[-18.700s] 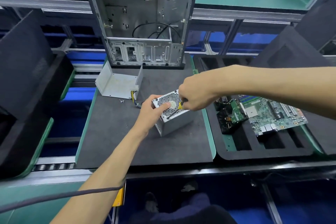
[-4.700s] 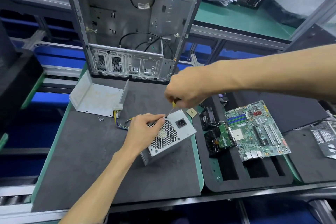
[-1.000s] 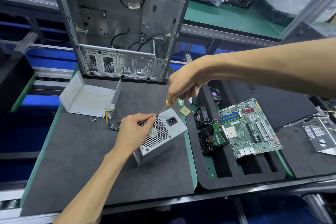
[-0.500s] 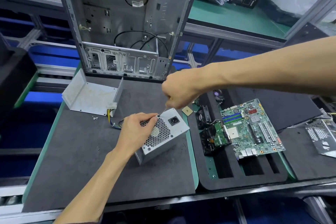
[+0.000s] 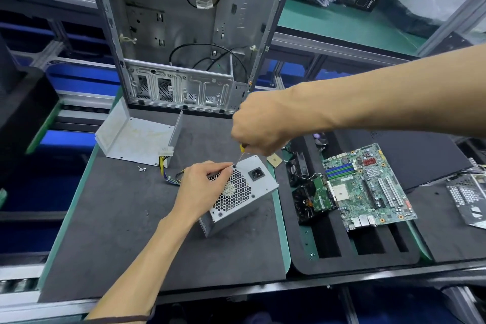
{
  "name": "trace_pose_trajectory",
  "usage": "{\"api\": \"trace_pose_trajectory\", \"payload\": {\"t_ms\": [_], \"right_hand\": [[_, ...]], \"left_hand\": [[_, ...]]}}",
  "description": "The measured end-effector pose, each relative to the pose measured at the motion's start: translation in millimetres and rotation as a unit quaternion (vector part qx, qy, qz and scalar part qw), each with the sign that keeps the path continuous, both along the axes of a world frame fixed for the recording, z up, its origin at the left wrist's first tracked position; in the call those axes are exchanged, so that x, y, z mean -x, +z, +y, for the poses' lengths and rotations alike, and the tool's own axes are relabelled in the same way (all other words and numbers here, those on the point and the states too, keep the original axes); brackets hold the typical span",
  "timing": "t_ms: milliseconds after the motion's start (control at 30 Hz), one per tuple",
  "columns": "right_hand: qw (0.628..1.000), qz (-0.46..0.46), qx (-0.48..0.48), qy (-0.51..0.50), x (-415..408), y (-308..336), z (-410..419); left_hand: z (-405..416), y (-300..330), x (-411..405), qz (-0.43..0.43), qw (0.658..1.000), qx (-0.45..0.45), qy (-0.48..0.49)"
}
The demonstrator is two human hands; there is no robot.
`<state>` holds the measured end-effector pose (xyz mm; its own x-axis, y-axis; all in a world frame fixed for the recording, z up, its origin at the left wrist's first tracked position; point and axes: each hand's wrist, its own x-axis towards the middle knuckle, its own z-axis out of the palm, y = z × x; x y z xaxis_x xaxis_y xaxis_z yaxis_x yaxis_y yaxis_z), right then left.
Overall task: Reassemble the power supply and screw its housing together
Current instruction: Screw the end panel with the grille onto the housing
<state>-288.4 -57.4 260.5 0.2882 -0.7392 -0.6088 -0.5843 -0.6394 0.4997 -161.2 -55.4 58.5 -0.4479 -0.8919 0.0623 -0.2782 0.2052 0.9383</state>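
Your left hand (image 5: 201, 188) gripping the power supply (image 5: 240, 193) on the worktop (image 5: 118, 218), your right hand (image 5: 263, 123) clutching the screwdriver (image 5: 239, 156), tip at its top corner screw

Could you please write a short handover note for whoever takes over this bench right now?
Left hand: holds the power supply on the grey mat, fingertips by the upper corner screw hole.
Right hand: grips a screwdriver, tip at that corner of the grille face.
Done: housing looks closed; screws show at two other corners of the grille face.
Left: finish this corner screw, check the remaining sides. Loose screws lie on the mat near the bent metal cover; the supply's cables trail toward it.
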Motion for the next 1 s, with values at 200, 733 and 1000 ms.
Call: {"api": "trace_pose_trajectory", "payload": {"t_ms": [200, 733, 1000], "right_hand": [[0.998, -0.005, -0.027, 0.052, 4.4, -6.2, 4.0], [0.989, -0.070, 0.012, -0.128, 2.1, -14.1, -2.9], [0.947, -0.193, 0.073, -0.246, 33.7, -16.6, 18.5]], "left_hand": [[3.3, 0.2, -1.3, 0.001, 1.000, 0.001, -0.004], [-5.9, -3.1, -2.1, -0.011, 1.000, -0.009, 0.002], [-2.4, 0.4, -3.4, -0.002, 0.999, -0.030, -0.013]]}}
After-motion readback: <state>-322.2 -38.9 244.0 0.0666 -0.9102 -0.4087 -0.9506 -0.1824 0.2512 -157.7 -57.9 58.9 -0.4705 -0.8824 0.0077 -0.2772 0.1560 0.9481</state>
